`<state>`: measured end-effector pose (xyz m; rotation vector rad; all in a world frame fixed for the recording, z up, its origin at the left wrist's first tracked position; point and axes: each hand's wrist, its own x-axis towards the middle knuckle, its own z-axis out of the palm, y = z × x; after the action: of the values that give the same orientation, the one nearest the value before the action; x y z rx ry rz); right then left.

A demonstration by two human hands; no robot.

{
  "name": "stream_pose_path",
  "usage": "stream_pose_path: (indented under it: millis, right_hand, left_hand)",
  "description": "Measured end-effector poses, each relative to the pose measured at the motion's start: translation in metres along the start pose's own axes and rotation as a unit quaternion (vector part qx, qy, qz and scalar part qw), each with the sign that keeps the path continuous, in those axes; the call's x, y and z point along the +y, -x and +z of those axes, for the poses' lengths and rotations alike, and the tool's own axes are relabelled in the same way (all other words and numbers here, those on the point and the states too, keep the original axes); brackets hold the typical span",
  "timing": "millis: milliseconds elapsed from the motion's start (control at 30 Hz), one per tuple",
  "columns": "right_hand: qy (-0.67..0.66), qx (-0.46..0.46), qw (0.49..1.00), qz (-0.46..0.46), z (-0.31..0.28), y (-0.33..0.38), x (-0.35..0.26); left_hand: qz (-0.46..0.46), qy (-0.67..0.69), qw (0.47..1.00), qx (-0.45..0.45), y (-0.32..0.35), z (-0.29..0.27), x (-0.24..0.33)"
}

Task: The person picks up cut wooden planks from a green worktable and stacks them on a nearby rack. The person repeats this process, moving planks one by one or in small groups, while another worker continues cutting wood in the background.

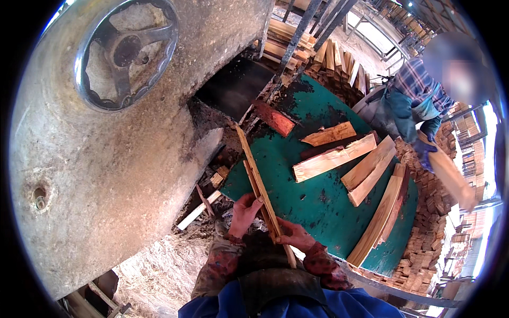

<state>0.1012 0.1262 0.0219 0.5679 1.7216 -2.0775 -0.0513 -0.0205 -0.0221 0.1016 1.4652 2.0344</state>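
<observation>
A long, narrow wooden slat [259, 185] with rough edges is held in front of my body, its far end pointing up toward the machine. My left hand [245, 214] is closed on its left side, around the middle. My right hand [295, 235] grips the slat lower down, nearer to me. Beyond it spreads a green table [275, 159] with worn, dark patches. On the table lie several split wood pieces, among them a pale plank [335, 157], a wide board [369, 170], a long board [379, 214] along the right and a reddish block [273, 118].
To the left stands a big dusty machine housing [122, 175] with a metal handwheel [126, 53]. At the right a co-worker [408, 100] in gloves holds a board [450, 175]. Stacked wood pieces [424, 238] border the table, and sawdust [159, 270] covers the floor at lower left.
</observation>
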Motion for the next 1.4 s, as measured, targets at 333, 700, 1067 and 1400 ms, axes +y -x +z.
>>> stream_pose_path:
  millis: [333,700,1067,1400]
  right_hand:
    - [-0.078,-0.038,0.996,0.018,-0.003,0.002,-0.012]
    - [0.369,0.156,0.916,-0.035,0.01,0.003,-0.04]
    - [0.39,0.188,0.894,-0.115,0.012,-0.026,-0.039]
    - [0.424,0.243,0.847,-0.208,-0.04,-0.046,-0.059]
  left_hand:
    - [-0.051,0.063,0.996,-0.035,-0.001,-0.005,0.012]
    - [0.012,-0.166,0.986,0.023,0.011,-0.018,0.014]
    - [-0.116,0.198,0.973,0.028,0.012,0.014,0.028]
    - [-0.065,-0.04,0.996,0.035,-0.018,0.008,0.003]
